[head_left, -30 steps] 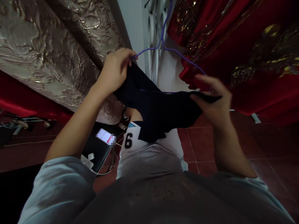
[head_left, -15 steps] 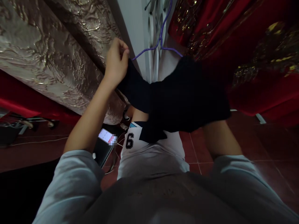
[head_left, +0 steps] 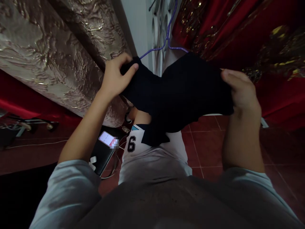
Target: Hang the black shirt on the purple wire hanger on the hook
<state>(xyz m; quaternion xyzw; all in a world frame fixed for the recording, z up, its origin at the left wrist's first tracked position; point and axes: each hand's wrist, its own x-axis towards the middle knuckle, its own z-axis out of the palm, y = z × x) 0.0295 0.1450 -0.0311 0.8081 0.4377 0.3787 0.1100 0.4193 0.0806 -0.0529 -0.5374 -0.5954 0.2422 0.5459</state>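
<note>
Between the left hand point(head_left: 116, 74), pinching one end, and the right hand point(head_left: 243, 90), gripping the opposite edge, dark cloth point(head_left: 178, 92) drapes over the purple hanger point(head_left: 167, 40), and uneven pulling could perhaps drag the cloth off one side.

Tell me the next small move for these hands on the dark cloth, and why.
Probably a gentle outward tug by the right hand: it holds the dark cloth by its right edge, the left hand holds the other side, and the cloth, draped over the purple hanger, has an uneven lower edge.
</note>
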